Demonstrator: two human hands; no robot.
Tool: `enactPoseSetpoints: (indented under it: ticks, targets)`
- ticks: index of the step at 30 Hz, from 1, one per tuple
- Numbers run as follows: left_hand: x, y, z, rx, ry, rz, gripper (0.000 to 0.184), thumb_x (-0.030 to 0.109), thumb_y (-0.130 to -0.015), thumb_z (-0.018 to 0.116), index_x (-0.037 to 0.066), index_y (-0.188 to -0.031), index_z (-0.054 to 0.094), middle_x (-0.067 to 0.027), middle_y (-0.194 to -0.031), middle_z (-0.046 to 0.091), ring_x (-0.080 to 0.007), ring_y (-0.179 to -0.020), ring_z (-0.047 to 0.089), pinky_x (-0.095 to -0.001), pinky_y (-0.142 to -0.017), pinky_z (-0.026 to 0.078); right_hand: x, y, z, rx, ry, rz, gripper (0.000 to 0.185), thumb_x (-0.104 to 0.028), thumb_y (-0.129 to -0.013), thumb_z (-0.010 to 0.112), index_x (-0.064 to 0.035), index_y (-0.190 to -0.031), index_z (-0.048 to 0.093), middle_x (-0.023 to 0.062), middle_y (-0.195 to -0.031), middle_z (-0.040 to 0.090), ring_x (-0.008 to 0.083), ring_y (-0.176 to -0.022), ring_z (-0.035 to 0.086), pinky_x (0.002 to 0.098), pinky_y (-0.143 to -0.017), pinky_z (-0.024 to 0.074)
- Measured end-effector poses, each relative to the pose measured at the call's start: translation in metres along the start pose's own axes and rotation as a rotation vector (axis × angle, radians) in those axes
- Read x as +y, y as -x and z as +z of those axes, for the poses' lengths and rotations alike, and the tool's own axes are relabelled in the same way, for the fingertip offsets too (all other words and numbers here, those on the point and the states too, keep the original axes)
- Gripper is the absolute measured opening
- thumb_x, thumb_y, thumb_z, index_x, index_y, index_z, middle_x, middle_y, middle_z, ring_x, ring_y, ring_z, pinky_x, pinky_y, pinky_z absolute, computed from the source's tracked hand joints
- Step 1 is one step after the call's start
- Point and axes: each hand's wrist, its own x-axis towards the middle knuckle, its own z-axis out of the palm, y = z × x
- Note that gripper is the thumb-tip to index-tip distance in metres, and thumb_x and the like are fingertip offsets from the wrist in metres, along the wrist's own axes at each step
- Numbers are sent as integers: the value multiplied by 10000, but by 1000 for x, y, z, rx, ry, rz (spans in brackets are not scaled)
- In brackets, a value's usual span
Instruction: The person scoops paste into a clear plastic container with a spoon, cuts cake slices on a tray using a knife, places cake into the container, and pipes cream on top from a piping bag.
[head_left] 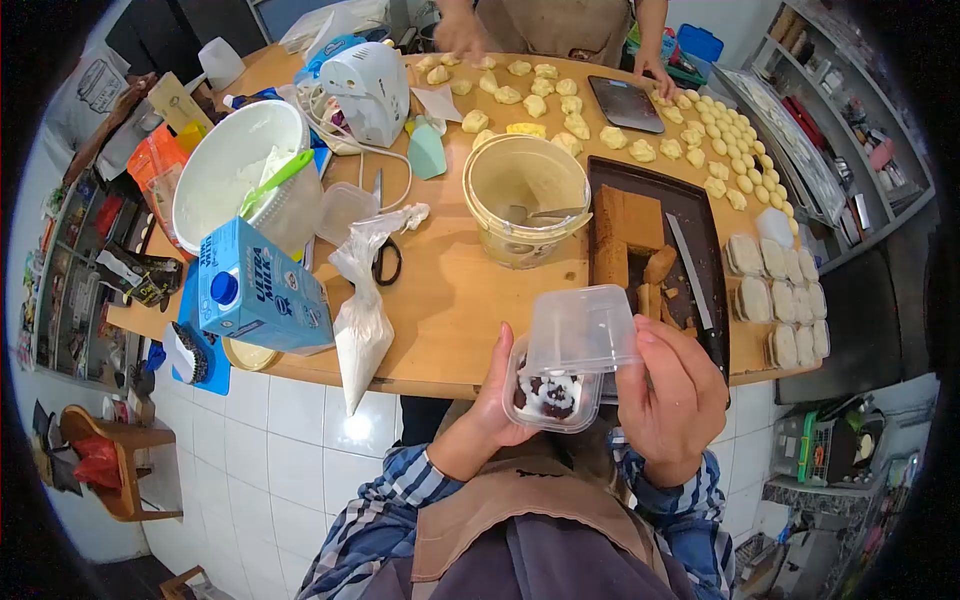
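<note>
My left hand is closed around a small clear plastic tub held in front of my apron. Inside it lies a dark dessert with white cream on top. Between the thumb and fingers of my right hand is a clear plastic lid, tilted above the tub and apart from most of its rim. Just beyond my hands stands a cream-coloured bucket with a utensil inside. To the right, a dark baking tray holds cut brown cake and a long knife.
A filled piping bag, a blue milk carton and a white bowl with a green spatula stand left. Several packed tubs are stacked at right. Across the table, another person's hands are near dough pieces and a scale.
</note>
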Motion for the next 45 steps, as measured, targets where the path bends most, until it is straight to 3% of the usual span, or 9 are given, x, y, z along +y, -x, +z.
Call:
enactPoseSetpoints:
  ticks: [3,8,11,16,23,28,31,34,45]
  targets:
    - [-1,-1,6,72,-88,63,774,657,-880,180,51,-1316,388,-130,-1220,530,-244,-1077,556,-414,-903,472,-1,1,6,32,11,123,244,34,-687,661,31,-925,608,158,-851,633,251,-589,583,290,-515,481]
    - [3,1,15,354,-357,141,722,618,-900,220,25,-1226,470,-129,-1115,591,-244,-995,600,-400,-874,492,-2,3,4,-121,-172,745,208,16,-705,664,-7,-903,605,97,-802,628,181,-605,596,267,-513,467]
    - [11,8,-1,191,-340,189,700,600,-908,237,22,-1220,479,-128,-1124,587,-249,-1004,592,-399,-884,485,7,10,8,-60,-396,984,208,8,-730,664,29,-922,587,93,-801,630,115,-579,590,231,-484,456]
    - [22,22,1,189,-294,279,650,579,-914,270,47,-1213,494,-119,-1125,590,-267,-1011,585,-402,-892,477,16,8,10,-21,-611,1236,230,20,-769,628,68,-984,563,101,-810,628,92,-545,572,206,-458,460]
    - [44,36,6,464,-405,560,575,547,-917,329,54,-1121,542,-97,-999,626,-256,-881,627,-394,-750,539,39,35,42,-465,-611,1223,240,-11,-776,590,77,-999,562,101,-731,627,114,-532,590,244,-444,458]
    - [55,37,3,358,-408,596,553,520,-927,334,51,-1135,540,-94,-1022,620,-252,-897,623,-398,-759,535,47,50,77,-596,-527,1117,255,-53,-696,628,54,-926,612,180,-762,652,239,-610,648,318,-567,505]
    - [59,35,-9,313,-540,597,577,551,-915,327,72,-1161,534,-92,-1083,607,-251,-977,601,-404,-835,506,51,58,86,-593,-460,955,275,-19,-735,638,89,-980,574,114,-679,618,159,-542,612,267,-462,489]
    - [60,31,-16,286,-486,538,596,555,-916,311,64,-1181,520,-93,-1110,598,-249,-1009,590,-408,-864,496,46,45,74,-580,-342,1018,305,-89,-703,665,46,-968,598,182,-785,639,291,-699,638,346,-645,500]
    - [67,27,-20,253,-401,498,550,528,-924,327,73,-1156,530,-93,-1107,597,-260,-1006,589,-414,-871,495,32,27,-17,-358,-90,844,394,-91,-713,683,50,-1061,563,193,-939,584,307,-843,574,345,-749,460]
